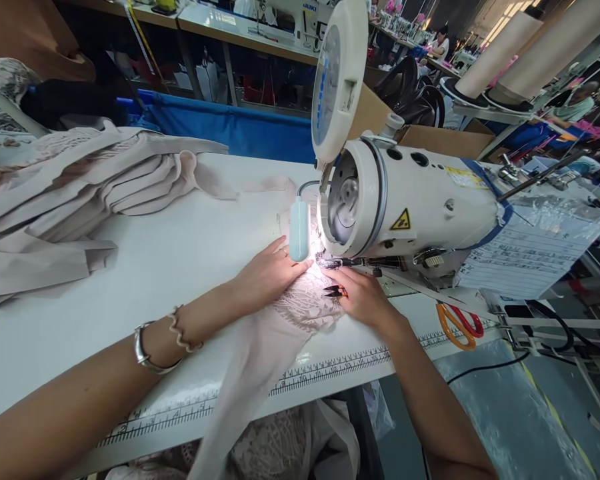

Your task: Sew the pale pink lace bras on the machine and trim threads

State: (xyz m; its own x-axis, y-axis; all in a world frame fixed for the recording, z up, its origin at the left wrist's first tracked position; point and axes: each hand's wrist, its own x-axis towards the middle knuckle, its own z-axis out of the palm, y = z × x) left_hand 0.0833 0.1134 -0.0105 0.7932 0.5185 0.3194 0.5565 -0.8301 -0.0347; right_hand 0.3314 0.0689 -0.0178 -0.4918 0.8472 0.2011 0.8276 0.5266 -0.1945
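Note:
My left hand (267, 277) lies flat with its fingers stretched out on a pale pink lace piece (305, 308), left of the sewing machine's (425, 193) needle area. My right hand (367, 299) rests on the lace's right side, its fingertips close to the presser foot. Tucked in its fingers is a pair of thread snips (334, 291), the dark blades pointing left. A plain strip of the same pale fabric (245, 360) hangs over the table's front edge. A small lamp (299, 230) lights the lace, and the needle itself is hard to make out.
A pile of pale fabric pieces (130, 173) lies on the left of the white table (180, 253). Orange-handled scissors (454, 328) sit right of my right arm. A printed ruler (330, 368) runs along the front edge. Written paper (525, 253) stands behind the machine.

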